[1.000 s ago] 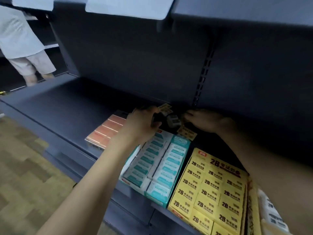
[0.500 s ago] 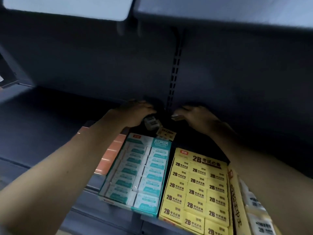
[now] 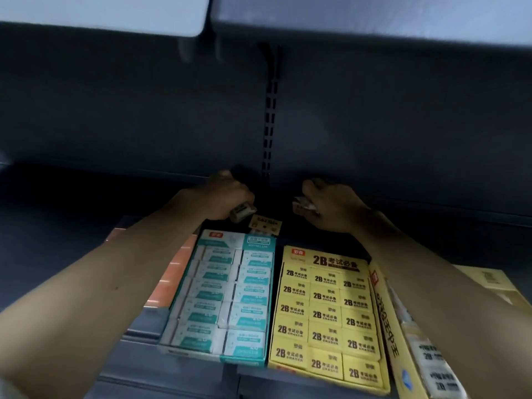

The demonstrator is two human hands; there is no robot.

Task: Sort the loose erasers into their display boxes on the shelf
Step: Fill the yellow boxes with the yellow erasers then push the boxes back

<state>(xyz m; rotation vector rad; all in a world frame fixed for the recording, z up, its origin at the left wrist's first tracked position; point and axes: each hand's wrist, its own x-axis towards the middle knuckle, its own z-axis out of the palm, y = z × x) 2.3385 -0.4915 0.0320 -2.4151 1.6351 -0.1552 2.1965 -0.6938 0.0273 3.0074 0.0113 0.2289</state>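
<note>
Left hand (image 3: pixel 227 194): fingers curled around a small grey-sleeved eraser (image 3: pixel 242 213). One end of this eraser protrudes from the lower side of the fist. Its long axis runs diagonally, with the exposed end pointing toward the lower right, at the loose yellow eraser (image 3: pixel 265 225) lying flat on the shelf just beside it.

Right hand (image 3: pixel 331 207): fingers curled inward, pinching a pale eraser (image 3: pixel 302 204) at the left side of the hand. Detail is blurred; its long axis cannot be determined. The visible end points left, toward the other hand.

Both hands are at the back of the dark shelf (image 3: pixel 72 214), either side of the slotted upright (image 3: pixel 269 110), behind the display boxes.

The loose yellow eraser lies with its long axis roughly left to right, slightly tilted, touching or just behind the rear edge of the teal display box (image 3: pixel 256 241).

The teal display box holds two columns of white-and-teal erasers, long axes left to right. Beside it on the right, the yellow display box (image 3: pixel 335 259) holds three columns of yellow "2B" erasers. A further yellow box (image 3: pixel 388 326) stands at the right edge. An orange box (image 3: pixel 169 280) lies left of the teal one, partly hidden by the left forearm.
</note>
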